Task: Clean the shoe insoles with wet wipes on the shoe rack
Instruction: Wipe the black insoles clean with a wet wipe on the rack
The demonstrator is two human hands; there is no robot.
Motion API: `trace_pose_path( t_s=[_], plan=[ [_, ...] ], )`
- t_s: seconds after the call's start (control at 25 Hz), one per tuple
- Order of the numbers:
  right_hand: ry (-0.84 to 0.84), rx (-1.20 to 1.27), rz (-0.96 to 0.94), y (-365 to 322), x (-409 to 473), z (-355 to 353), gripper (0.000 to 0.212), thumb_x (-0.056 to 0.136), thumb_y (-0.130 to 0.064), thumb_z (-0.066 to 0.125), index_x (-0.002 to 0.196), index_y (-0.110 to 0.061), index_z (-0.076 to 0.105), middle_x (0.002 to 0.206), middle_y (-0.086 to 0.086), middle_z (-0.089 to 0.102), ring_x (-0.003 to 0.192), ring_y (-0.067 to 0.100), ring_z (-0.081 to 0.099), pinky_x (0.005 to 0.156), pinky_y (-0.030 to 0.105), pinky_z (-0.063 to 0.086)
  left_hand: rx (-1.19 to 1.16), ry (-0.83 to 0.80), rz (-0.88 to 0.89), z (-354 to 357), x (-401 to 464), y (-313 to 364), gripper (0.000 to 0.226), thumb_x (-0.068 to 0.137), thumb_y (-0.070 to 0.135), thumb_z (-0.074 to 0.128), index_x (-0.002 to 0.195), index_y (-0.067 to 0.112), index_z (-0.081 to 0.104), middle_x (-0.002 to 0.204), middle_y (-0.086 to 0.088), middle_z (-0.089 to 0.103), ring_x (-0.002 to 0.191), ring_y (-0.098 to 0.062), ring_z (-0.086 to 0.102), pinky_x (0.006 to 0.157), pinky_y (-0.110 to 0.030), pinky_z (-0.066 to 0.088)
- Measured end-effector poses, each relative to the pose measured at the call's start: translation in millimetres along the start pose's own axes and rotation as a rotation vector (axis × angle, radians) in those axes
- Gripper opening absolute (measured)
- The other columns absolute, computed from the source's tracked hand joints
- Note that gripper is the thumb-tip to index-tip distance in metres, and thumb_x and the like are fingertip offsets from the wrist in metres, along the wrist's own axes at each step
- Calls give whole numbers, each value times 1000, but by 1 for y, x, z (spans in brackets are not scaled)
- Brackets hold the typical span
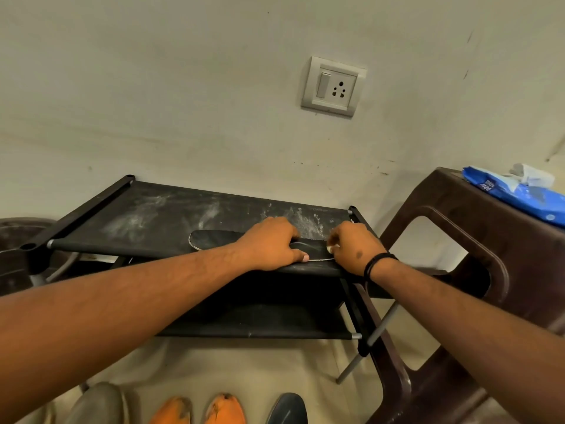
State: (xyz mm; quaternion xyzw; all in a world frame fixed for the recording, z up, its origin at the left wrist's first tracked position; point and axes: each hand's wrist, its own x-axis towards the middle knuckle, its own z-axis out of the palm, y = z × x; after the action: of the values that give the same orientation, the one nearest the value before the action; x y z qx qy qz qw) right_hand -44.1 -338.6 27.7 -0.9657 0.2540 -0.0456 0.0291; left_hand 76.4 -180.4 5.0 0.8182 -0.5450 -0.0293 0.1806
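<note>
Insole (214,238) lies flat on shoe rack (146,215): thin, light, floppy. Left hand (270,244) presses it down, thumb pinching the near edge; right hand (354,249) pinches wet wipe (332,248) at heel. Best pinned mid-length while wiping.

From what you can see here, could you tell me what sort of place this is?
Probably a home entryway or utility corner: a dusty black shoe rack against a plain wall with a switch socket, shoes on the floor, and a brown plastic stool.

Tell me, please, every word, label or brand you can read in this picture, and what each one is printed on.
"mee": white letters on the blue wet wipes pack, which lies on the brown plastic stool; the smaller line above them is too blurred to read.
Faint mark on the shoe rack top near its far right corner: too small to read.
</note>
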Motion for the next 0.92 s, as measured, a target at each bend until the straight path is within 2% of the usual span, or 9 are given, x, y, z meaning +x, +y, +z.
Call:
trace_pose_path(
  t_s=[0.08, 0.2, 0.28, 0.44, 0.52, 0.6, 0.76, 0.84, 0.92],
  plan=[
    [7, 29, -69, -9, 3, 3, 29, 88, -8, 62, 114, -15, 72, 113, 6, 71, 103, 23, 66, 92, 37, 55, 5, 0, -2, 0, 1, -1, 48, 84, 60, 63, 102, 16, 73, 98, -4, 69, 90, -18, 65, 84, -40, 54],
    [-80, 126, -201, -12, 3, -5, 21, 89, -10, 64, 106, -15, 76, 107, 3, 73, 101, 17, 67, 94, 32, 54, -2, 20, -9, 2, 2, -1, 49, 83, 60, 64, 103, 16, 73, 99, -4, 69, 90, -18, 66, 83, -41, 56],
    [-117, 126, -182, -4, 7, -12, 15, 89, -12, 67, 99, -15, 77, 100, 2, 74, 93, 15, 67, 90, 33, 55, -12, 17, -9, 5, 4, -3, 49, 83, 60, 64, 104, 17, 73, 99, -3, 69, 89, -18, 66, 82, -41, 56],
    [-32, 121, -107, -3, 9, -7, 13, 89, -13, 67, 98, -13, 77, 100, 6, 74, 93, 19, 68, 89, 33, 55, -39, 21, 7, 8, 7, -7, 48, 80, 63, 62, 98, 21, 75, 91, 0, 70, 81, -15, 66, 77, -41, 57],
    [-116, 132, -200, -7, 4, -11, 12, 88, -12, 69, 95, -13, 78, 96, 3, 75, 90, 15, 68, 87, 29, 55, -37, 40, 1, 9, 6, -8, 48, 79, 64, 64, 96, 21, 75, 92, 0, 71, 82, -16, 67, 77, -41, 58],
    [-186, 112, -197, -2, 3, -21, 11, 87, -10, 69, 92, -14, 78, 93, 2, 75, 87, 14, 68, 86, 29, 56, -33, 41, 7, 9, 7, -8, 48, 79, 65, 63, 96, 21, 75, 90, 0, 70, 81, -15, 66, 77, -41, 57],
    [-2, 68, -12, 1, 5, -9, 10, 88, -16, 67, 94, -17, 75, 100, 5, 73, 93, 23, 67, 88, 38, 56, -37, 26, 13, 7, 5, -6, 48, 82, 63, 62, 98, 19, 75, 92, -3, 71, 83, -18, 67, 79, -43, 56],
    [-18, 141, -85, -7, 2, -2, 12, 88, -17, 68, 96, -17, 77, 100, 5, 74, 93, 21, 68, 88, 35, 55, -46, 45, 0, 6, 4, -6, 45, 82, 61, 65, 96, 19, 75, 90, -2, 71, 80, -17, 67, 78, -43, 57],
    [-126, 238, -153, -6, -3, -8, 12, 87, -14, 71, 96, -14, 78, 96, 4, 75, 91, 16, 68, 88, 31, 55, -46, 57, 8, 7, 2, -7, 43, 82, 60, 66, 93, 20, 75, 86, 0, 71, 77, -16, 66, 75, -43, 57]
  ],
)
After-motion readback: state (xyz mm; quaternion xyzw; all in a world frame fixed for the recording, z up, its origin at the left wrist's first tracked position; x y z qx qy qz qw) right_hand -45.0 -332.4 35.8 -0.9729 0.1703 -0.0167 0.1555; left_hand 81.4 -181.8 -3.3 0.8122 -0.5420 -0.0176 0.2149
